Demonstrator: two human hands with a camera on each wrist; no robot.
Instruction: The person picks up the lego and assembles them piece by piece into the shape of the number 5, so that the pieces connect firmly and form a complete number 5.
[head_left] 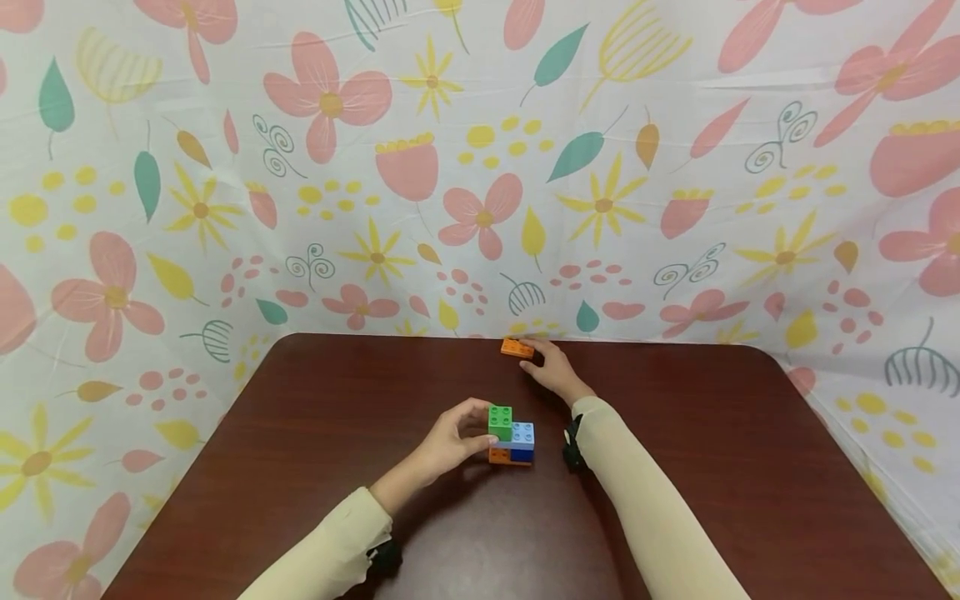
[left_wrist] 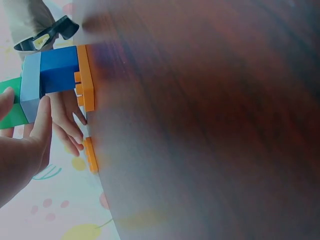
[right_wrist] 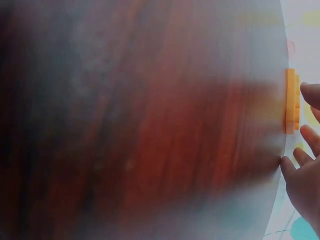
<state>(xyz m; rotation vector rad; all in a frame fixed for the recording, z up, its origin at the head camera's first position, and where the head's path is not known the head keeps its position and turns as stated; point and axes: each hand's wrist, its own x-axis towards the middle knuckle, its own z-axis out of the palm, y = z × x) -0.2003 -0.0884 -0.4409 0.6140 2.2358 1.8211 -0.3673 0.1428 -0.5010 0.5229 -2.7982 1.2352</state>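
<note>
The left hand pinches the square green plastic block topping a stack at mid-table, some fingertips hidden behind it. Below come a light blue block and a dark blue block, its top covered, on a flat orange studded base. The right hand, cut off in its wrist view, has its fingers apart around a flat orange studded brick; contact is hard to tell. That brick lies at the dark brown table's far edge, flower-printed white cloth close behind.
</note>
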